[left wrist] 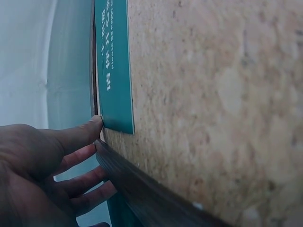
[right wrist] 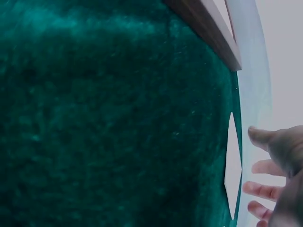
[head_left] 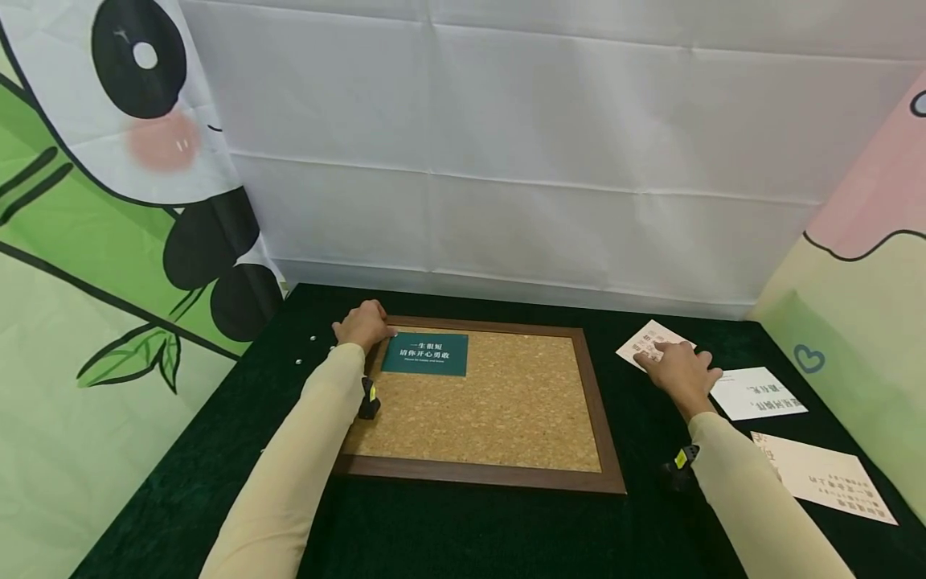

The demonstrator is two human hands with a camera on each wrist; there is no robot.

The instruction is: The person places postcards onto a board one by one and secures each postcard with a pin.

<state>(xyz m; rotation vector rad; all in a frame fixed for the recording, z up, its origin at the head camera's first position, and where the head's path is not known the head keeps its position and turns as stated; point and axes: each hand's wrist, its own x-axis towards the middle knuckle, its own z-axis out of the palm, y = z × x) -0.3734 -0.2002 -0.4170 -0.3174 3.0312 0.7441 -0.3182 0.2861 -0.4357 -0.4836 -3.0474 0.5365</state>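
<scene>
A cork board [head_left: 506, 402] with a brown wooden frame lies in front of me. At its upper left corner sits a teal card [head_left: 425, 354] with white lettering. My left hand [head_left: 362, 326] grips that corner of the frame: in the left wrist view the thumb [left wrist: 90, 130] presses beside the card's corner, while the fingers lie along the frame's outer side. To the board's right, my right hand [head_left: 680, 374] reaches over a pale printed card [head_left: 651, 334], covering part of it. The right wrist view shows its fingers spread and holding nothing, close to this card [right wrist: 232, 165].
A white card [head_left: 760, 394] and a larger cream card [head_left: 825, 474] lie along the right side of the dark green cloth [head_left: 463, 531]. Several tiny white pieces [head_left: 298, 362] are scattered left of the board. A white curtain [head_left: 535, 161] hangs behind the table.
</scene>
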